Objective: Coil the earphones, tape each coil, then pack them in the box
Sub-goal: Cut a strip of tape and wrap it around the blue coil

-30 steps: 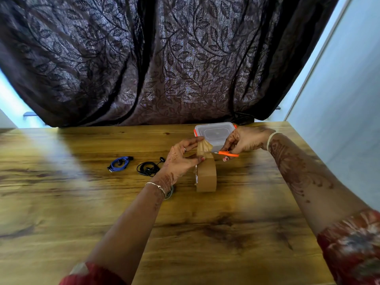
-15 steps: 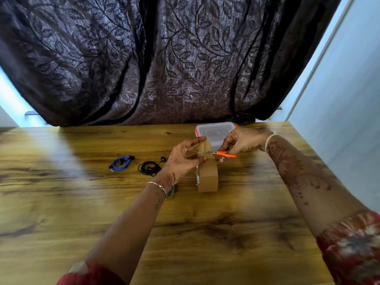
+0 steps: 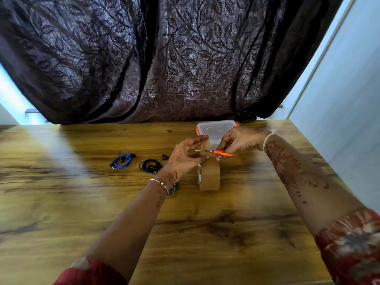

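Left grip (image 3: 185, 157) pinching tape strip (image 3: 204, 144) above roll (image 3: 209, 175), right grip (image 3: 240, 140) holding scissors (image 3: 223, 153) against it

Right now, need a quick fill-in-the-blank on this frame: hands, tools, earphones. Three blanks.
1. The right hand holds scissors with ____ handles.
2. The tape strip pulled up from the tape roll is pinched by the ____ hand.
3. The earphones coil lying farther from the tape roll is ____.

Missing words: orange; left; blue.
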